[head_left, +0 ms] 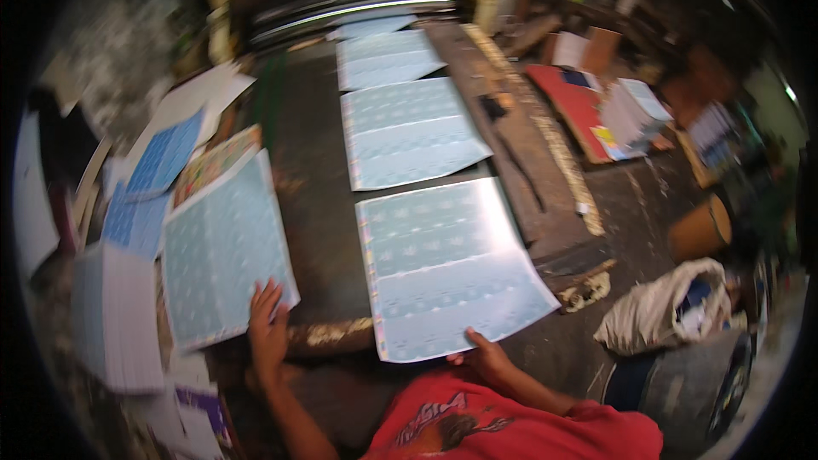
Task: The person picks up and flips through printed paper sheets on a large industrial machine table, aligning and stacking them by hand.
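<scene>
My right hand [485, 358] pinches the near edge of a large printed sheet [452, 268], pale green and light blue, with the thumb on top. That sheet lies at the front of a dark machine bed and hangs a little past its edge. At the left, my left hand [267, 319] rests with fingers apart on the near right corner of another printed sheet [223, 243] in a matching pattern. Beyond the held sheet, more printed sheets [409, 132] lie in a row that leads back to the rollers.
Metal rollers [358, 13] span the far end of the bed [315, 162]. A thick paper stack [119, 315] stands at the left. On the right are a red board [567, 106], a book stack [632, 115], a brown cylinder [703, 226] and a white sack [660, 307].
</scene>
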The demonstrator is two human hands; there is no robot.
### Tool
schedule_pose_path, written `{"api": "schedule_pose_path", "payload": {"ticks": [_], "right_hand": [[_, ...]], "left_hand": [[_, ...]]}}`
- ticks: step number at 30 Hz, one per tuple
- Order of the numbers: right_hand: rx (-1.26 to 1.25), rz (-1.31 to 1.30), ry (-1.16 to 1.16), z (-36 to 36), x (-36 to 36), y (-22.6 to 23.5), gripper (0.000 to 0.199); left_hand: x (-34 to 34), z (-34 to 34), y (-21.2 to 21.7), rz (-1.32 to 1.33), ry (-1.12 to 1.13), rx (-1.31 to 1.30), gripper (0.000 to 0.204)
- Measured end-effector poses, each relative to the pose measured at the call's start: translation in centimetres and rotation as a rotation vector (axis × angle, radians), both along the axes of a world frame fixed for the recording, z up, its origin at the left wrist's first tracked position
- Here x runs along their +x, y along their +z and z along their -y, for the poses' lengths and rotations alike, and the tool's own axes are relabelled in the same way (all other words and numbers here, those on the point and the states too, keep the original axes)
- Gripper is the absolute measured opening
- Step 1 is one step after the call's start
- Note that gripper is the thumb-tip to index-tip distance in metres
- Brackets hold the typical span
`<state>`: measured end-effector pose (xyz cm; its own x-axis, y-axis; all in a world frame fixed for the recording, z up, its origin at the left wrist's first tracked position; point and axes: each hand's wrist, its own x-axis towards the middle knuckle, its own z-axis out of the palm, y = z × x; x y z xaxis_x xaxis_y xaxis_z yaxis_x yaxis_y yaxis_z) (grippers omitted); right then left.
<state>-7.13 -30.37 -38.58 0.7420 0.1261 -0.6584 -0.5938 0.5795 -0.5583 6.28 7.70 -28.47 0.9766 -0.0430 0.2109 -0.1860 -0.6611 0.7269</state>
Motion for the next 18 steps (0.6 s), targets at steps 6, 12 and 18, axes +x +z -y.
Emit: {"api": "schedule_pose_path", "payload": {"ticks": [6,12,18], "right_hand": [[0.012,0.079,0.014,0.2,4.6,-1.1,0.053],[0.037,0.082,-0.082,0.2,7.1,-0.3,0.053],[0.012,0.156,-0.216,-2.2,10.3,-1.4,0.041]], "left_hand": [[-0.3,-2.1,-3.8,0.061,0.129,0.005,0.046],[1.9,-2.4,-4.3,-0.048,0.278,-0.287,0.057],[0.4,-3.0,-1.7,0.112,0.598,-0.853,0.059]]}}
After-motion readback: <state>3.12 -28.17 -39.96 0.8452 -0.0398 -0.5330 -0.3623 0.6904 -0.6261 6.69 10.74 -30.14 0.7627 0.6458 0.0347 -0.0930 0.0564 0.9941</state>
